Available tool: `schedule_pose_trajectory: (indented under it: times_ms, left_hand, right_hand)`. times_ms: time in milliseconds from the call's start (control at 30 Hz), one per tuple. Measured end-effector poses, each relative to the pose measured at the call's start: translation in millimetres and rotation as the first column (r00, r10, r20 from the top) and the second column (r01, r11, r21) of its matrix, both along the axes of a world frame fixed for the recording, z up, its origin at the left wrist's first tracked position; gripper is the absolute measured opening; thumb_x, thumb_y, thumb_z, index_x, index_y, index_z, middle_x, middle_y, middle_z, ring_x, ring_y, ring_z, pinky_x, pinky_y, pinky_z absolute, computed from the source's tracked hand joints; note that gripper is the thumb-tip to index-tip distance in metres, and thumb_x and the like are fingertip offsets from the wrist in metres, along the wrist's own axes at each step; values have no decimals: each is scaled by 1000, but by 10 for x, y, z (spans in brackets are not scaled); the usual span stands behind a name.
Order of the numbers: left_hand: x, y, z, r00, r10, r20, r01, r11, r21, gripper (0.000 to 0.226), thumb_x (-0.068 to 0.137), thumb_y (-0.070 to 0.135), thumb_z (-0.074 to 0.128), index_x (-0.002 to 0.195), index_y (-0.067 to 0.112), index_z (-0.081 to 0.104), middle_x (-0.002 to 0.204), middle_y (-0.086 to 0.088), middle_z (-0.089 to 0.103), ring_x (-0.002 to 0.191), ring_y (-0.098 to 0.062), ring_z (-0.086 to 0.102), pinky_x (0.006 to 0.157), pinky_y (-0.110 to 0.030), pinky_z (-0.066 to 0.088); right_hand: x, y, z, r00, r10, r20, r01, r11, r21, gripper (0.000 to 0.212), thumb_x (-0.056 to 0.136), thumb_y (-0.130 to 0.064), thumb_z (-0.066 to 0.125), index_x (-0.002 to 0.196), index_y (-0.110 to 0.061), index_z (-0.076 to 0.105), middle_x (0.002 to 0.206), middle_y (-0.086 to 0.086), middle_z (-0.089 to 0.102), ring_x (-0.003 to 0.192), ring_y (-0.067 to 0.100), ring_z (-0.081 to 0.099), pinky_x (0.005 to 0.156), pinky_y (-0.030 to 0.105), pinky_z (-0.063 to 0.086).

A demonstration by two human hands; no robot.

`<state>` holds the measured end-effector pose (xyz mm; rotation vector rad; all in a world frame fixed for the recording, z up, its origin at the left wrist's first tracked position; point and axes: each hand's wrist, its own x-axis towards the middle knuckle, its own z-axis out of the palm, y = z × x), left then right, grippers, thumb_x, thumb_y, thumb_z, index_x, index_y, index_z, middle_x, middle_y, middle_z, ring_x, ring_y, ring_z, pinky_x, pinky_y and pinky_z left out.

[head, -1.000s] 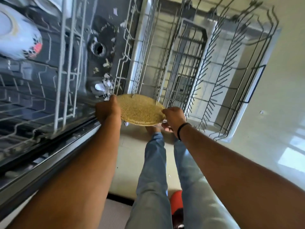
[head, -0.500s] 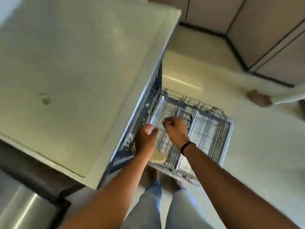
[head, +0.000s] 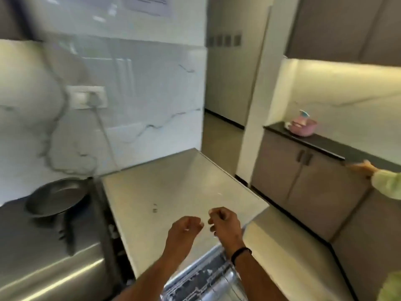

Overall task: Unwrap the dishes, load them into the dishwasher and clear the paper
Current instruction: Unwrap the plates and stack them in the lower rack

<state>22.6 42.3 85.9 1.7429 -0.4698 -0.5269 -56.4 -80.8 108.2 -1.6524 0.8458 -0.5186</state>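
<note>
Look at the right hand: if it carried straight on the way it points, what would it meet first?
Probably the pale countertop over the dishwasher. The right hand, loosely curled and empty, hangs above its near edge; depth is unclear.

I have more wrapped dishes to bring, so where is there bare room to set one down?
The pale countertop is bare from the marble wall to the edge by both hands, left hand and right hand, which hold nothing. The steel surface beside it is taken by a pan. The dark counter is bare beside the pink bowl.

Both hands (head: pixel 225 222) loosely curled, empty, raised
</note>
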Motion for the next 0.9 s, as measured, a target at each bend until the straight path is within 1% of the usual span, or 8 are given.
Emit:
schedule_pose_trajectory:
  times_ms: [167,267,333,400,533,633,733,900]
  left_hand:
    - [541,817,387,960,275,47,-267,954,-135,9,92,35,71,99,30,72,94,9,74,89,-10,71,77,-25,53]
    - [781,1591,455,890,453,40,-441,882,-165,14,93,35,69,105,29,71,95,12,73,88,-4,70,79,-23,55]
    - [875,2115,445,828,560,26,-548,818,-173,10,91,32,71,101,29,72,89,10,74,83,-4,70,76,-25,57]
    - [917,2739,371,739,674,-10,-662,723,-198,6,88,25,74,95,25,73,82,5,75,77,-10,71,73,-32,58]
    - [904,4112,138,563,825,-46,-820,550,-158,8,87,26,75,94,23,72,80,2,74,75,-11,70,70,-30,55]
    - [776,5196,-76,382,920,-83,-918,368,-148,7,83,27,76,88,24,72,77,4,73,72,-13,67,75,-36,56]
    - [552,6068,-211,232,968,-100,-970,222,-102,6,88,19,74,85,24,71,75,4,72,71,-12,65,72,-31,54]
    - [122,7049,-392,3,992,-128,-999,-2,-38,2,88,21,74,87,23,73,81,2,75,78,-15,69,72,-32,54]
  right_hand:
    - [748,725,398,964,263,45,-257,961,-103,10,96,-23,66,88,-20,71,81,2,73,70,21,69,63,31,55]
    - [1191,1454,474,893,449,38,-437,882,-175,9,96,-22,66,89,-20,71,86,1,73,78,23,71,60,25,53]
    - [1445,1959,470,833,553,3,-539,813,-221,8,95,-22,67,88,-22,70,84,1,73,78,24,71,62,30,56]
    - [1678,2561,448,755,655,-44,-643,724,-251,6,94,-23,69,88,-23,70,81,0,74,74,23,72,68,39,60]
    - [2006,3887,320,596,798,-84,-793,569,-217,5,93,-21,70,89,-19,70,78,5,73,67,21,70,60,33,55]
    - [2122,4962,158,446,887,-121,-888,422,-185,5,94,-22,69,89,-21,69,80,2,73,70,20,69,67,39,58]
    - [2136,5895,34,321,941,-109,-941,305,-144,3,94,-20,68,92,-20,68,83,4,72,75,21,67,73,44,59]
    - [2020,7008,-293,138,977,-164,-989,128,-70,3,94,-19,68,91,-20,68,86,8,72,74,19,64,69,39,54]
